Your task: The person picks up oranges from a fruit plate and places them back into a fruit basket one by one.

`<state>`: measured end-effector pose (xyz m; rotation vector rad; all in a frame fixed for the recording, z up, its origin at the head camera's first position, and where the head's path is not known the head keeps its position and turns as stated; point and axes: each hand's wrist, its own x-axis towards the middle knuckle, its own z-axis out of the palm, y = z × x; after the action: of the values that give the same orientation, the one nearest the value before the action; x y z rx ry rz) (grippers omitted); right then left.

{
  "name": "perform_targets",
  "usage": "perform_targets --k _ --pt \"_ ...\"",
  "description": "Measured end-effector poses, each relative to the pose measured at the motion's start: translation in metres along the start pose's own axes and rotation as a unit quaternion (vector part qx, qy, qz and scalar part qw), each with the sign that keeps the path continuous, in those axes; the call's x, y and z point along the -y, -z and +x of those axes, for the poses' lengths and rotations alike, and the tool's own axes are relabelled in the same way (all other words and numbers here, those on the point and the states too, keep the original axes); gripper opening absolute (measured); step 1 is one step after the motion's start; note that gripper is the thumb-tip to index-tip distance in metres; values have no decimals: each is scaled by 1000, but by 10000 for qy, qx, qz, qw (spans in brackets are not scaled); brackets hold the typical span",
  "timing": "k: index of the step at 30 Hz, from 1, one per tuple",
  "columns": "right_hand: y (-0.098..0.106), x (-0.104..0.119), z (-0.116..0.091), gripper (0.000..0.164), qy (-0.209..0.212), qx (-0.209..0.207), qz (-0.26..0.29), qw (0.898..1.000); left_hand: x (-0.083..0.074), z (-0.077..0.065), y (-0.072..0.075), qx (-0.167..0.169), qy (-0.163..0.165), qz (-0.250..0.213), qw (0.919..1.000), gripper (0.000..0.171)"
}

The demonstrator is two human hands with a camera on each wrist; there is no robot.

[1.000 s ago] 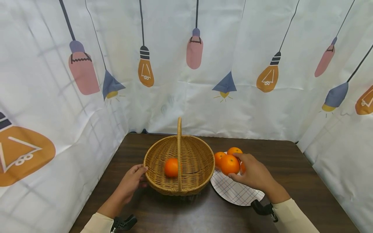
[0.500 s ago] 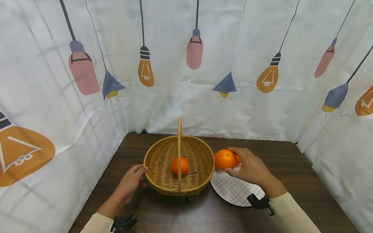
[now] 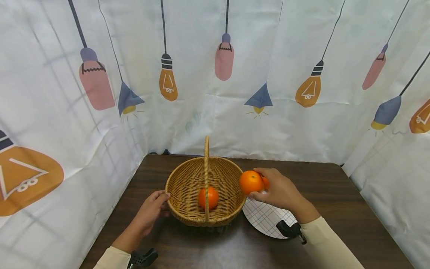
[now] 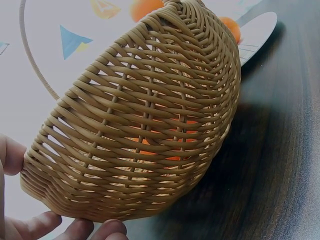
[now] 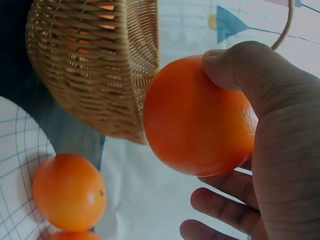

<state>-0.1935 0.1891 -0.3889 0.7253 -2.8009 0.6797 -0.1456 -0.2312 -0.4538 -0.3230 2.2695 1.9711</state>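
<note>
While the left hand [image 3: 152, 209] keeps its place at the near-left rim of the wicker basket [image 3: 223, 179], the right hand [image 3: 280, 190] has carried an orange [image 3: 251, 182] up from the plate [image 3: 268, 221] and leftward to the basket's right rim. Compared with a second ago, the loose orange [image 3: 213, 198] inside the basket has rolled from left of the handle [image 3: 206, 164] to behind it.

The carried orange sits between the right thumb and the fingers curled round it, the thumb pressing one side; whether it touches the rim I cannot tell. The left hand grips the basket, thumb at the rim and fingers against the outer wall. In the right wrist view, two more oranges [image 5: 69, 192] lie on the plate.
</note>
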Motion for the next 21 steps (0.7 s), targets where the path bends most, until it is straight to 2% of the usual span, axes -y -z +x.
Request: perform_targets --k 7,21 --pt "-8 10 9 81 88 144 137 9998 1 0 0 19 -17 5 10000 52" --pt "-25 24 16 84 1 369 274 9989 1 0 0 -1 -20 -32 10000 50"
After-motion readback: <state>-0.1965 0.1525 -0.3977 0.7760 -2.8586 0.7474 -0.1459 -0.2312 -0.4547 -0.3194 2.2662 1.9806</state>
